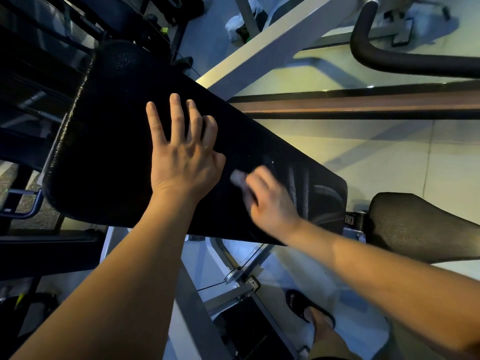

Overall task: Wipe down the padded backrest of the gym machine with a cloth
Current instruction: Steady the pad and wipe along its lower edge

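- Right hand (270, 201), centre right of the frame, blurred: fingers curled round a small white cloth (237, 178), held against the pad.
- Left hand (181, 162), centre: flat, fingers straight and spread, palm on the pad, just beside the cloth.
- Padded backrest (109, 152): black, running from upper left to centre right.
- Seat pad (415, 229): right edge, near the backrest's lower end.
- Sandalled foot (311, 310): lower right, on the floor.

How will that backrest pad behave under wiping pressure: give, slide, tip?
Likely won't shift: the backrest pad sits against a white frame, and the left hand presses flat on it. Rounded edges suggest slight cushion give. The surface is pebbled, so probably not slippery.
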